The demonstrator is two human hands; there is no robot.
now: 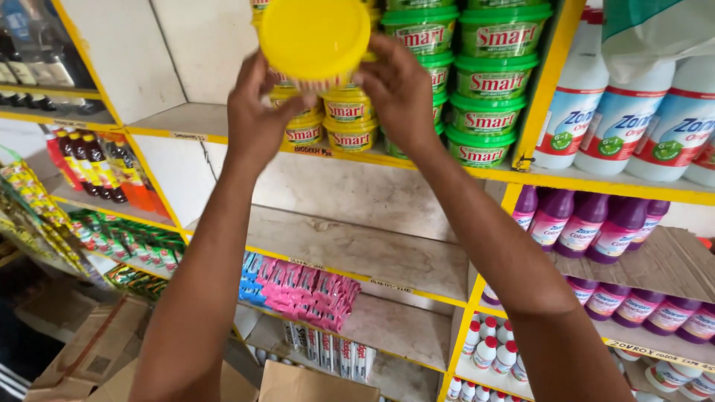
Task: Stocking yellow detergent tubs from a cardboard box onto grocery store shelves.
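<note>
Two bare arms were closest, reaching up from the bottom toward the shelves. Low on the left lay some brown cardboard boxes (pixel 97 342). Above them stood dark bottles (pixel 93 167) with red caps, and green packets (pixel 126 242) lay on the shelf below.

The left hand (pixel 257 119) was up high. Its fingers were curled around the left side of a round yellow tub (pixel 314 37). The tub's flat yellow face was turned to the camera. It was held in the air, right in front of the top of a stack of yellow tubs (pixel 328 123) on the upper shelf (pixel 357 160). I could not tell if it touched the stack. The right hand (pixel 398 93) was curled around the tub's right side, so both hands had a firm hold on it.

Lower down, pink packets (pixel 305 286) lay in a heap on a middle shelf.

To the right of the yellow stack stood green tubs (pixel 484 82), piled in tall rows. Farther right were big white bottles (pixel 622 119), and under them purple bottles (pixel 581 223).

The step looked like holding one tub up at the yellow stack. I think the tub needed to be turned flat and kept straight over the stack. The green tubs were just beside it, so the right hand had little room.
</note>
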